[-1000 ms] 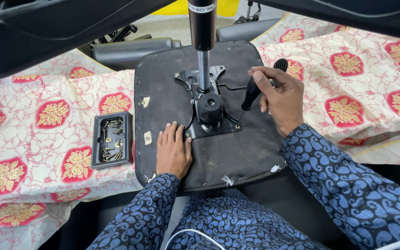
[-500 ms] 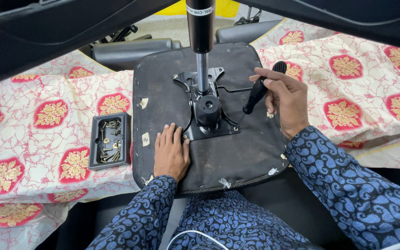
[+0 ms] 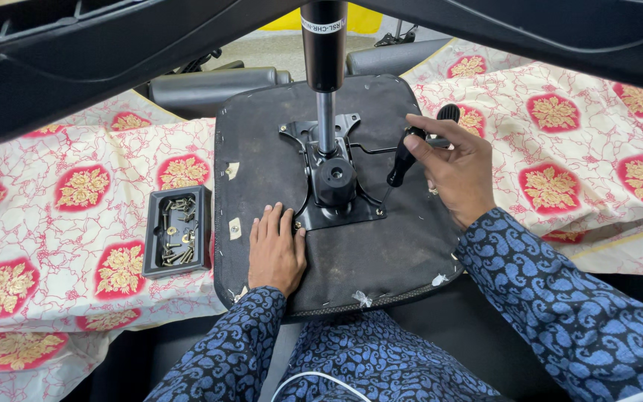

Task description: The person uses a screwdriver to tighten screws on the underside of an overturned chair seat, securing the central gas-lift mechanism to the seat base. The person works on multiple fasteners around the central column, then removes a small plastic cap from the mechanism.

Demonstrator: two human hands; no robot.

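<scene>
— What are the two hands doing?

— The left hand (image 3: 277, 249) lies flat, fingers together, palm down on the underside of the upturned black seat base (image 3: 262, 149), near its front edge. Its fingertips touch the front left corner of the black metal mechanism plate (image 3: 336, 186) bolted in the seat's middle.

— And the right?

— The right hand (image 3: 455, 167) is closed around a black-handled screwdriver (image 3: 402, 160), held tilted, the handle top up by the seat's right edge and the tip pointing down at the plate's front right corner. I can't tell whether the tip sits in a screw.

— What rises out of the plate?

— A gas-lift column (image 3: 324, 82), a thin silver rod widening into a black cylinder towards the top edge of the view.

— Where does the seat lie?

— On a cream cloth with red and gold floral patches (image 3: 76, 223), which spreads out on both sides. Just beside the seat's left edge sits a small black tray (image 3: 176, 231) of brass-coloured screws. Grey padded armrests (image 3: 210, 85) lie beyond the seat's far edge.
</scene>
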